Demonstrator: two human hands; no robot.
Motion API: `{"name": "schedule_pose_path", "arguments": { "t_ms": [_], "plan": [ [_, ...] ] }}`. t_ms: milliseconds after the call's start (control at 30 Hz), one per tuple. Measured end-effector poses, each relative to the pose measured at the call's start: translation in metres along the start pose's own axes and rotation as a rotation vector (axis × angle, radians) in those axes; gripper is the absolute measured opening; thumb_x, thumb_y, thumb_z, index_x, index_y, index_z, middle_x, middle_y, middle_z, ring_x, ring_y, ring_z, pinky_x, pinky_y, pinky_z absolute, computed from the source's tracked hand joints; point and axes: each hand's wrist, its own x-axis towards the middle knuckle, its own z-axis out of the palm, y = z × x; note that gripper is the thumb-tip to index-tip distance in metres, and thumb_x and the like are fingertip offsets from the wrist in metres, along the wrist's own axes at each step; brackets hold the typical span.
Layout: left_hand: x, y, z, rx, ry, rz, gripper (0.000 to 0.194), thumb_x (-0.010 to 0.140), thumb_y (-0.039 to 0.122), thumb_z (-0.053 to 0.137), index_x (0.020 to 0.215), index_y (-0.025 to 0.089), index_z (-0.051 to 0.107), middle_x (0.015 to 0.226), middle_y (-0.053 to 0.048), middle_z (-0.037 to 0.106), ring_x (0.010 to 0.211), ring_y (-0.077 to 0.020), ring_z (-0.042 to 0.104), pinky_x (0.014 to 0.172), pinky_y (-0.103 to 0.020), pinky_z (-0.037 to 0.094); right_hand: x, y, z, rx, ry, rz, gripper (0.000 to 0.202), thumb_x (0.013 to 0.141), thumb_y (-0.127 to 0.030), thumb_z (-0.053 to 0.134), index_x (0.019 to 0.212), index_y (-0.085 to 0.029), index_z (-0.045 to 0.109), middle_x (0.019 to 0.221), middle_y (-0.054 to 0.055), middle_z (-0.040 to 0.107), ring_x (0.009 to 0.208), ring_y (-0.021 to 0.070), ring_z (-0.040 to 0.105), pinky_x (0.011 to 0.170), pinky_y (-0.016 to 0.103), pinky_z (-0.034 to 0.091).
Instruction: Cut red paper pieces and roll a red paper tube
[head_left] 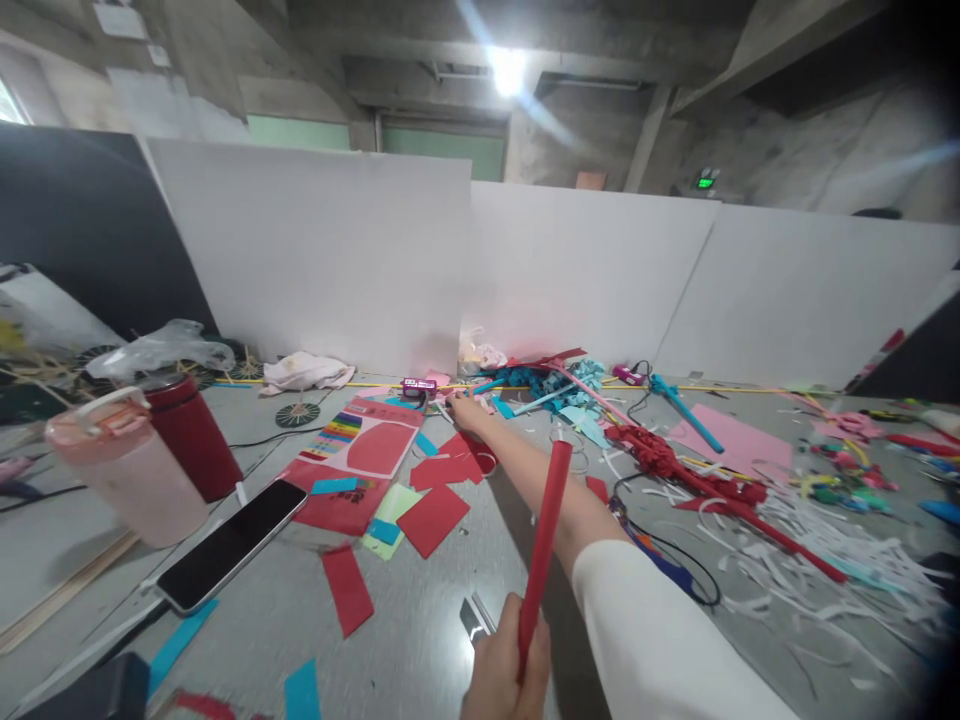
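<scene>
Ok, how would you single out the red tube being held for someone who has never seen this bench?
Start at the grey table and come to its near edge. There the left hand grips a rolled red paper tube standing nearly upright. Unlike the flat red scraps around it, it is a long, stiff cylinder.

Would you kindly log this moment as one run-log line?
left hand: grips red paper tube | right hand: reaching far across table by red paper scraps

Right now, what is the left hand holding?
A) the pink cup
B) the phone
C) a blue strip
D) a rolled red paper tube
D: the left hand is closed around a red tube held upright, while the phone and pink cup sit untouched on the table.
</scene>
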Motion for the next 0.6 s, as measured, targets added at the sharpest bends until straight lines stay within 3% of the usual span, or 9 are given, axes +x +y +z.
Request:
{"name": "schedule_pose_path", "arguments": {
  "t_ms": [167, 267, 367, 467, 600],
  "plan": [
    [-0.001, 0.009, -0.004, -0.036, -0.021, 0.033, 0.045, 0.098, 0.067, 0.049, 0.091, 0.023, 0.058, 0.062, 0.004, 0.040, 0.062, -0.0166, 0.041, 0.062, -0.027, 0.036, -0.008, -0.012, -0.007, 0.062, 0.117, 0.073, 0.050, 0.100, -0.018, 0.053, 0.149, -0.014, 0.046, 0.151, 0.024, 0.051, 0.142, 0.0334, 0.043, 0.115, 0.046, 0.037],
    [0.000, 0.014, -0.004, -0.095, -0.020, 0.009, 0.045, 0.098, 0.067, 0.049, 0.091, 0.023, 0.056, 0.061, 0.005, 0.040, 0.059, -0.0151, 0.040, 0.057, -0.025, 0.034, -0.022, -0.013, -0.016, 0.123, 0.177, 0.106, 0.042, 0.101, -0.018, 0.048, 0.143, -0.014, 0.052, 0.148, 0.022, 0.056, 0.136, 0.0315, 0.050, 0.112, 0.043, 0.040],
    [0.003, 0.015, -0.002, -0.153, -0.024, -0.009, 0.046, 0.099, 0.068, 0.047, 0.092, 0.023, 0.053, 0.061, 0.006, 0.037, 0.056, -0.0136, 0.038, 0.054, -0.024, 0.031, -0.045, -0.013, -0.026, 0.215, 0.244, 0.146, 0.029, 0.103, -0.020, 0.045, 0.121, -0.014, 0.066, 0.127, 0.020, 0.069, 0.120, 0.0299, 0.062, 0.104, 0.039, 0.045],
    [0.006, 0.014, -0.001, -0.199, -0.008, -0.016, 0.048, 0.099, 0.070, 0.044, 0.093, 0.023, 0.050, 0.063, 0.007, 0.037, 0.055, -0.0123, 0.037, 0.053, -0.023, 0.031, -0.078, -0.016, -0.033, 0.346, 0.337, 0.197, 0.031, 0.104, -0.026, 0.042, 0.098, -0.016, 0.070, 0.100, 0.015, 0.076, 0.098, 0.0257, 0.070, 0.092, 0.034, 0.050],
    [0.008, 0.015, -0.002, -0.225, -0.032, -0.001, 0.049, 0.099, 0.071, 0.043, 0.095, 0.023, 0.048, 0.065, 0.008, 0.036, 0.054, -0.0106, 0.037, 0.052, -0.022, 0.031, -0.137, -0.021, -0.041, 0.566, 0.454, 0.241, 0.042, 0.106, -0.038, 0.033, 0.099, -0.017, 0.068, 0.079, 0.009, 0.075, 0.068, 0.0188, 0.069, 0.065, 0.027, 0.051]
  ]
}}
